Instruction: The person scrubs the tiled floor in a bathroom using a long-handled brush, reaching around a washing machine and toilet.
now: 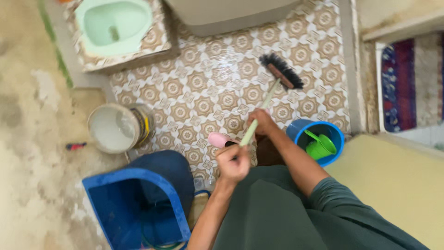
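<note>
Pale green broom handle (259, 111) sits clamped in both hands, right hand (260, 123) ahead, left hand (232, 162) nearer. Its black-bristled head (282, 70) rests on the patterned brown tile floor (208, 92), apparently mid-scrub; another stroke needs downward pressure.

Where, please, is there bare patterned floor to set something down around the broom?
Free tiles lie between the black-bristled broom head, the pale green squat toilet and the white paint bucket. It is crowded near both hands, between the blue square bin and the round blue bucket.
</note>
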